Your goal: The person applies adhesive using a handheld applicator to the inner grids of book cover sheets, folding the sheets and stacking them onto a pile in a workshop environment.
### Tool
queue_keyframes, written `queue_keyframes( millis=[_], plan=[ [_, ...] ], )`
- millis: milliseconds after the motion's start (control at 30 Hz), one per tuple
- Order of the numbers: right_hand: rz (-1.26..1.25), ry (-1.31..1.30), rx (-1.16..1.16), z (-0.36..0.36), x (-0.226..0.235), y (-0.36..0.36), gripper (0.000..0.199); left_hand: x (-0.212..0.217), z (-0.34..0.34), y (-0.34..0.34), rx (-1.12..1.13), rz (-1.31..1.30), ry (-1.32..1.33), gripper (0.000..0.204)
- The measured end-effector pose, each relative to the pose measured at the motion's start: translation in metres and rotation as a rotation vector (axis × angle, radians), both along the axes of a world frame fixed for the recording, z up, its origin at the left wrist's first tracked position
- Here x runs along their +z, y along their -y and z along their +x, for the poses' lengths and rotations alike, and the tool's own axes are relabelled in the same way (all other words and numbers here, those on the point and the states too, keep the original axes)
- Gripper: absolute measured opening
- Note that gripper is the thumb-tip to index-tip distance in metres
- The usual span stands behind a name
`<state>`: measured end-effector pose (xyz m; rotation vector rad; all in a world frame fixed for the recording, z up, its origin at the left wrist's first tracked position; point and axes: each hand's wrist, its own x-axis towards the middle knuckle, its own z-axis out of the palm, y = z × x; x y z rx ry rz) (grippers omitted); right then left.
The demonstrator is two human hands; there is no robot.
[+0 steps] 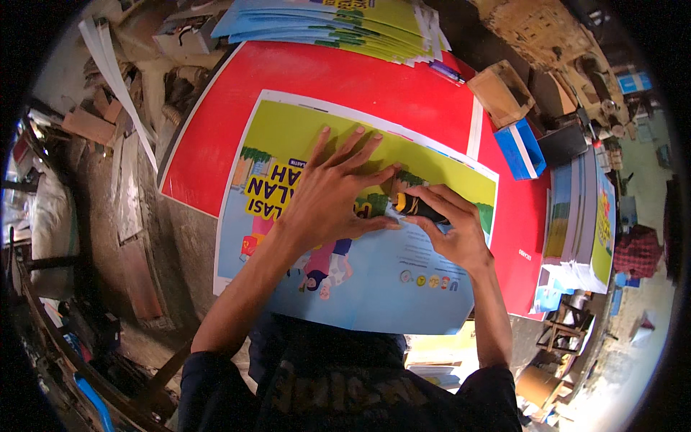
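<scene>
Dark shirt (331, 356), short sleeves (210, 385), faded tan lettering (345, 391) across front; bare forearms (248, 295), slender bare fingers (364, 153)

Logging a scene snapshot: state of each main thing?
Left hand: spread, on the printed sheet
Right hand: closed around the tool
Black-and-yellow handheld tool: held
Printed sheet: unfolded
Far sheet stack: uneven
Wooden box: open

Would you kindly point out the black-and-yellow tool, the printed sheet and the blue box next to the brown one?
Black-and-yellow tool (412, 205): head view, on its handle.
Printed sheet (381, 270): head view, on its pale blue area.
Blue box (510, 153): head view, on its blue surface.
</scene>
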<state>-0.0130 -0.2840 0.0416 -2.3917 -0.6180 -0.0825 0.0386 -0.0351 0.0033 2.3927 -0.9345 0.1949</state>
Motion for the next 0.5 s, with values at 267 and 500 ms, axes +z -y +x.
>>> queue_keyframes(
  millis=[267, 500],
  plan=[
    [-0.06, 0.036, 0.023, 0.004, 0.008, -0.012, 0.053, -0.004, -0.001, -0.002, 0.0, -0.044, 0.037, 0.083],
    [-0.139, 0.148, 0.051, 0.004, 0.002, -0.015, 0.053, -0.009, -0.001, -0.002, -0.005, -0.078, 0.032, 0.081]
  ],
)
